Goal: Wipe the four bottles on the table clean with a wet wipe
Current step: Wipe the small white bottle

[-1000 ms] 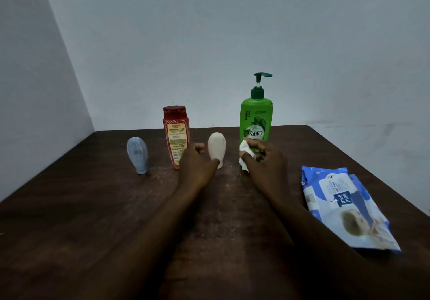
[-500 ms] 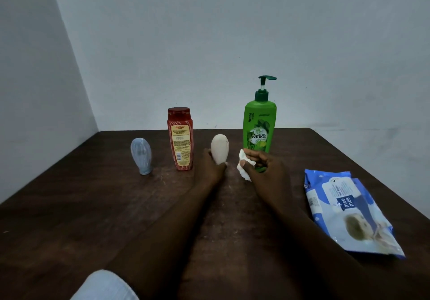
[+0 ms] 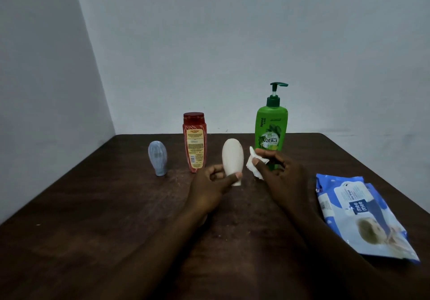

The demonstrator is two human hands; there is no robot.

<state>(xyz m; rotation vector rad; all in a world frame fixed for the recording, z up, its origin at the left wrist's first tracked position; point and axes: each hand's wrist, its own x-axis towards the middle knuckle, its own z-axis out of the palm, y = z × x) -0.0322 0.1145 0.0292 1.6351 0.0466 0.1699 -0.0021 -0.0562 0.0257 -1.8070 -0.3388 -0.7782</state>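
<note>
Shows a dark brown wooden worktop [image 3: 81, 241], flecked with pale specks near the middle. Carries a blue and white soft pack [image 3: 363, 218] printed "mee mee", lying flat near the right edge. Meets a plain pale grey back wall [image 3: 232, 43] and left wall [image 3: 35, 90], joined in a corner.

Plain room, bare grey walls [image 3: 232, 43], dark wooden table [image 3: 93, 241] in corner

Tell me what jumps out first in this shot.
The tall green pump bottle at the back stands out first. In front of it the right hand pinches a white wipe, while the left hand grips the cream bottle. A blue wipes pack lies at right.
</note>
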